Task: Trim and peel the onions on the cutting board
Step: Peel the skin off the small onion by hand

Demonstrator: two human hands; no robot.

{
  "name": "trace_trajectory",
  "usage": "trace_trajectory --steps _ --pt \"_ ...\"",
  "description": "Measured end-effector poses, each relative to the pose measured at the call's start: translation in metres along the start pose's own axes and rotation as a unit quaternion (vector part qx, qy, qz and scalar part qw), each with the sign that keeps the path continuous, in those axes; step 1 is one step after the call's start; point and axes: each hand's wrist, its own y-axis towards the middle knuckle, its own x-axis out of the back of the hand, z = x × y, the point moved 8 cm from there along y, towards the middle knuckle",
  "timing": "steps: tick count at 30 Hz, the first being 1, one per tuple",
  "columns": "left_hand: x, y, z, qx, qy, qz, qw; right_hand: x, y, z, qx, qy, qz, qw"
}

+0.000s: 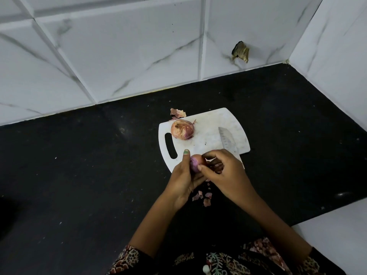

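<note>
The left hand [183,176] grips the small onion [196,162]; the right hand [222,171] pinches its skin. The unpeeled onion [182,129] lies far-left, nearer the left hand.

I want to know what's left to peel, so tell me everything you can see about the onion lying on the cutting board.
The onion on the board is round, wearing dry papery skin, tan to pink with purple patches, wrinkled and partly loosened, a flake sticking out at its right. It lies alone on the white cutting board, at the far left, just beyond the handle slot. Neither hand touches it, and the knife blade lies apart to its right. It looks unpeeled.
</note>
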Motion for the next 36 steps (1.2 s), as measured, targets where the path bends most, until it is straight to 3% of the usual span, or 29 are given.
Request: trace_trajectory --steps 5,12,17,21,36 --pt "-0.003 -0.004 -0.010 -0.062 0.087 0.004 0.994 0.003 0.002 -0.001 -0.045 0.028 -0.002 0.999" --pt "-0.007 -0.004 -0.011 -0.071 0.153 0.037 0.985 0.007 0.005 -0.013 -0.094 0.060 0.038 0.993" --pt "-0.007 -0.002 -0.006 -0.063 0.167 0.047 0.983 0.007 0.006 -0.014 -0.103 0.093 0.051 0.989" --pt "-0.007 -0.004 -0.004 -0.058 0.150 0.055 0.985 0.013 0.005 -0.016 -0.096 0.104 0.004 0.990" --pt "-0.006 -0.004 -0.006 -0.111 0.139 0.017 0.984 0.004 0.001 -0.016 -0.133 0.117 0.025 0.984"
